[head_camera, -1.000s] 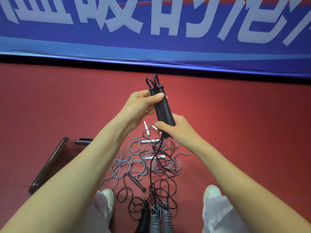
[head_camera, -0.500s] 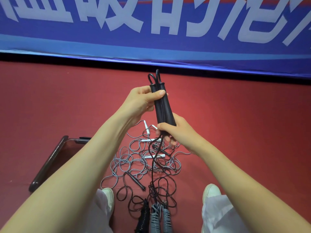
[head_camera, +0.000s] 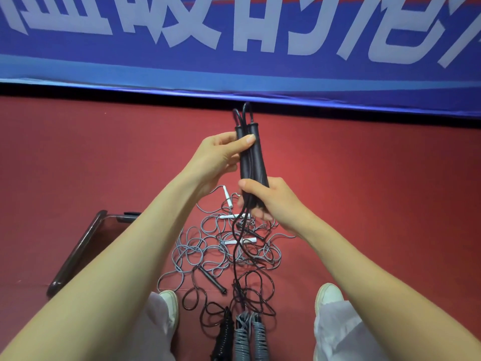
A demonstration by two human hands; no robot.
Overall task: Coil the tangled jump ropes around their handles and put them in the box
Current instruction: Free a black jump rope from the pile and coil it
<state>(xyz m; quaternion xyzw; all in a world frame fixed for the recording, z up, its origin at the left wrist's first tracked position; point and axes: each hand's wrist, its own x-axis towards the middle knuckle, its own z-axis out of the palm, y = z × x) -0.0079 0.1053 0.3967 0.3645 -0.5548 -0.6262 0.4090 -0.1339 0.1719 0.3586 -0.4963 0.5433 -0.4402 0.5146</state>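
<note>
The two black handles (head_camera: 252, 157) are held side by side at the centre of the frame, their long axis nearly vertical in the picture, with the cord looped out at the top end. The upper part is gripped by the left hand (head_camera: 216, 157), its thumb laid across the front. The lower end is enclosed by the curled fingers of the right hand (head_camera: 270, 201). From under the right hand the black cord (head_camera: 235, 256) hangs down to the tangle (head_camera: 205, 248) on the floor (head_camera: 364, 204), below centre. The slack thus lies on the right hand's side, so the winding is judged to fall to that hand while the handles are steadied by the left. The box (head_camera: 75, 256) lies at the lower left, only partly in view, nearer the left hand.
</note>
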